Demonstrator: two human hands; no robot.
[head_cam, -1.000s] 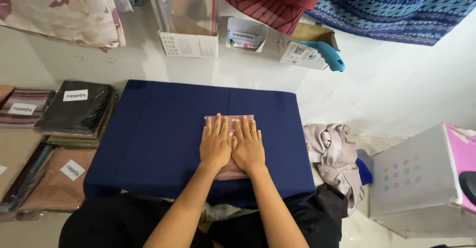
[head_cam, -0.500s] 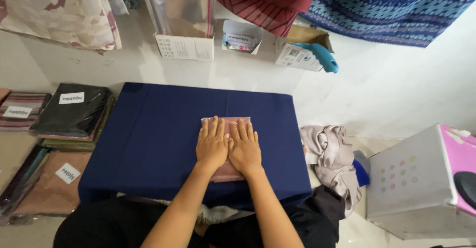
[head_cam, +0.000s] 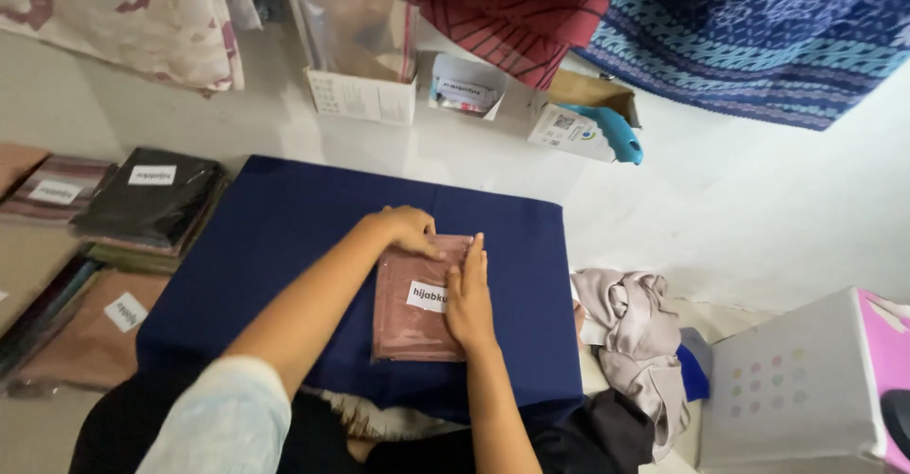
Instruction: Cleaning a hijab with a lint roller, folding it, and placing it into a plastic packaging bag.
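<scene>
Packaged dusty-pink cloth (head_cam: pixel 417 299), one, flat in clear wrap with one white label, lying on the navy-covered tabletop (head_cam: pixel 284 237). Left hand (head_cam: pixel 409 228) curled over its top edge, fingers pressing down, not gripping. Right hand (head_cam: pixel 469 289) laid flat and open along its right side. Off to the left, one black packaged cloth (head_cam: pixel 152 199) atop a stack, one brown packaged cloth (head_cam: pixel 95 327) below. Right of the tabletop, one crumpled beige garment (head_cam: pixel 630 327) and one white storage box (head_cam: pixel 806 389).

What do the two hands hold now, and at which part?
Neither grips anything. The left hand presses the top edge of the flat pink packet; the right hand lies flat along its right side.
</scene>
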